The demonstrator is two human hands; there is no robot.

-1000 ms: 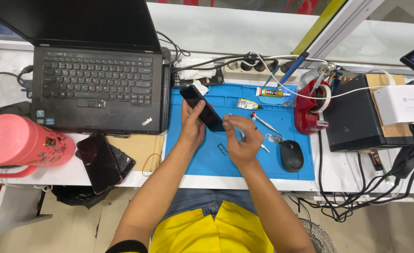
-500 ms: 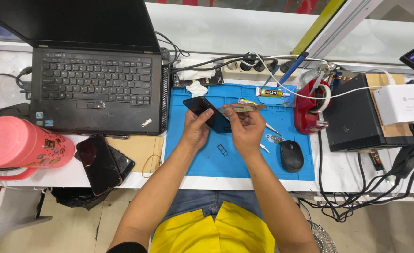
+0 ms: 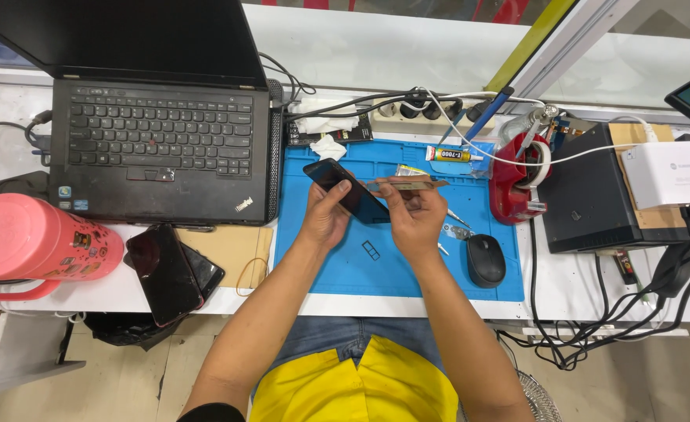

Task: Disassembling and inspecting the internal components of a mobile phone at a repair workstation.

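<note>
While the left hand grips a dark phone above the blue mat on the tabletop, the right hand pinches a thin metal tool at its right edge, laptop left.

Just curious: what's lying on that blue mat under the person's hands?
On the blue mat: a black mouse, a glue tube, a small black part. Whatever lies beneath the hands and phone is covered.

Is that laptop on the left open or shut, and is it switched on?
Open: the laptop has its lid raised and its keyboard shows. Its screen looks dark, but it is seen at too steep an angle to tell on or off.
</note>
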